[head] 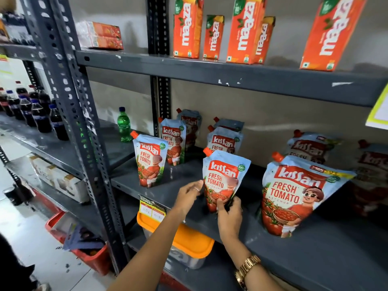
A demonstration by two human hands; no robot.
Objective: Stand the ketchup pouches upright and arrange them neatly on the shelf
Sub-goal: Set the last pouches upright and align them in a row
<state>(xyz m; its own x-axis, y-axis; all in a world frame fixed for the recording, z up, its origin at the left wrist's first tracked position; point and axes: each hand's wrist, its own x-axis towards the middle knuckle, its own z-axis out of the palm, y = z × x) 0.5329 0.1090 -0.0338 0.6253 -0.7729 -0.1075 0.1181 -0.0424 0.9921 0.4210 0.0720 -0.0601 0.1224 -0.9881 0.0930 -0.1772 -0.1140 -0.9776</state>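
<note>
Several Kissan ketchup pouches stand on the grey metal shelf (184,192). The front middle pouch (223,175) stands upright near the shelf's front edge. My left hand (188,195) touches its left side with fingers spread. My right hand (228,215) pinches its bottom right corner. A front left pouch (150,160) stands alone, with two more (173,141) behind it. Behind the held pouch stand other pouches (224,140). A large pouch (294,196) stands at the right, with more large pouches (310,148) behind and beside it.
A green bottle (124,127) stands at the shelf's back left. Orange Maaza cartons (245,30) line the shelf above. Cola bottles (39,114) fill the left rack. An orange-lidded container (189,242) sits below, a red crate (88,255) on the floor.
</note>
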